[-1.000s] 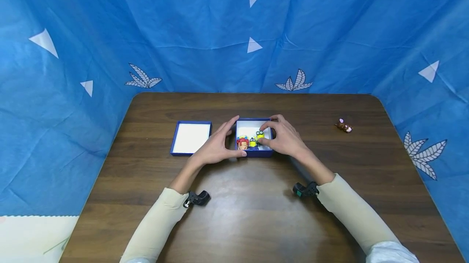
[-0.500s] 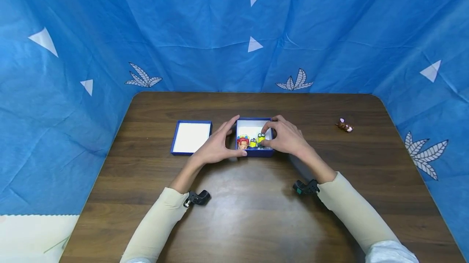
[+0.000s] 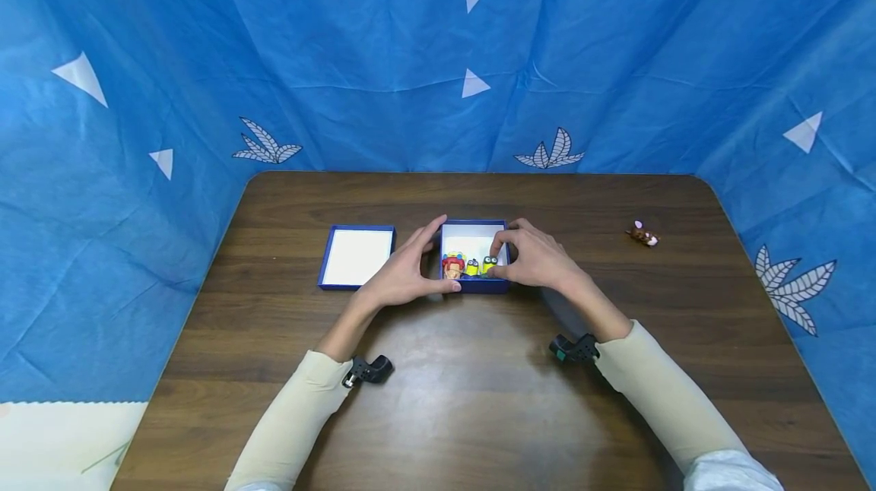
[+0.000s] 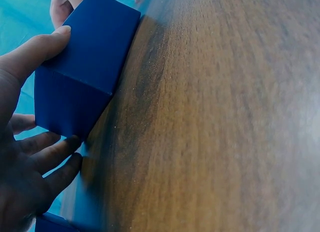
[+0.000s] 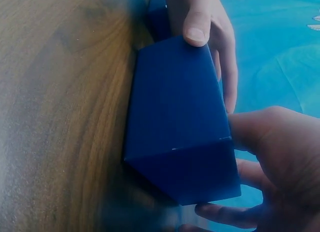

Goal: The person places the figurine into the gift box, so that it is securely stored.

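A blue box (image 3: 484, 287) with a white inside stands on the table in the head view. My left hand (image 3: 402, 269) holds its left end, thumb on the front wall and fingers along the side. My right hand (image 3: 537, 257) reaches over the right end and pinches a yellow minion figure (image 3: 489, 264) low inside the box; its lower part is hidden. Left of it are a smaller minion figure (image 3: 472, 267) and a red-and-tan figure (image 3: 453, 267). Both wrist views show the box's outer walls (image 4: 95, 46), which hide the figures.
Left of the box lies a blue-edged lid (image 3: 357, 255), white side up. A small brown figure (image 3: 642, 234) lies far to the right on the wooden table (image 3: 438, 400). A blue curtain (image 3: 383, 58) hangs behind and beside the table.
The right hand has lowered the minion figure deeper into the box, moving it slightly right and toward the front wall. The left hand has kept its place on the box.
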Demonstrator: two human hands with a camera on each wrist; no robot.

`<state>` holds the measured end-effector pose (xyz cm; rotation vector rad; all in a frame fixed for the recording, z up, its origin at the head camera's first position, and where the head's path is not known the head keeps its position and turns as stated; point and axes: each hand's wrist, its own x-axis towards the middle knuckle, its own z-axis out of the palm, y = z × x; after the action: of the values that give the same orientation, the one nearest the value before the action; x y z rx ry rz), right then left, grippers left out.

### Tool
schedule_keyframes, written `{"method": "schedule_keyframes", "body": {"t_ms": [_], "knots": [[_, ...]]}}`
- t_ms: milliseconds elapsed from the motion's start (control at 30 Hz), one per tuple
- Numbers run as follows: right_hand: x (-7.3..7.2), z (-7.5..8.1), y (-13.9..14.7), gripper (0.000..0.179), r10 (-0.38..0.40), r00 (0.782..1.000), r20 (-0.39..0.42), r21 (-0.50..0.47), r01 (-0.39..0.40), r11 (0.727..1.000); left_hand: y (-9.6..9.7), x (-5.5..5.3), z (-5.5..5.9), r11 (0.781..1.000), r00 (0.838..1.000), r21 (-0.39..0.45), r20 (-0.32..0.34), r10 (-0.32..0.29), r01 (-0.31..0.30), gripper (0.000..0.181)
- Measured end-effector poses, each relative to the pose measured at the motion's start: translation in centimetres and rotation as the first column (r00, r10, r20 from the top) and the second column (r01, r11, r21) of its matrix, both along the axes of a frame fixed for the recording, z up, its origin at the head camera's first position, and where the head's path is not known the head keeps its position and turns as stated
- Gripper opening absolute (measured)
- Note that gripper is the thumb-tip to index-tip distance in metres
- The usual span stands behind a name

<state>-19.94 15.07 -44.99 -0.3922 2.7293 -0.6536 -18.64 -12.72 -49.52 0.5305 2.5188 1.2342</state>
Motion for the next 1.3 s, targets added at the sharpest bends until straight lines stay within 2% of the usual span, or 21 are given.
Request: {"method": "schedule_keyframes", "body": {"t_ms": [367,667,767,933,1300], "knots": [[0.0,0.1,0.2,0.032,0.013,1.000,0.026,-0.003,-0.013,1.000,0.0,-0.1,0.0,1.000,1.000,0.005,-0.009,0.000,0.000,0.117],[0.5,-0.2,1.3,0.045,0.031,0.999,-0.032,-0.125,-0.035,0.992,0.0,-0.1,-0.1,1.000,1.000,0.003,-0.011,-0.003,0.003,0.117],[0.6,-0.5,2.1,0.043,0.032,0.997,-0.075,-0.234,-0.049,0.971,0.0,-0.1,-0.1,1.000,1.000,0.001,-0.006,-0.002,0.002,0.116],[0.7,-1.3,3.6,0.037,0.022,0.990,-0.140,-0.426,-0.080,0.901,0.0,-0.1,-0.2,1.000,1.000,-0.005,-0.007,0.003,-0.004,0.116],[1.4,-2.6,6.8,0.039,-0.074,0.987,-0.142,-0.512,-0.009,0.859,0.0,0.0,-0.2,1.000,1.000,0.005,-0.019,-0.005,0.005,0.116]]}}
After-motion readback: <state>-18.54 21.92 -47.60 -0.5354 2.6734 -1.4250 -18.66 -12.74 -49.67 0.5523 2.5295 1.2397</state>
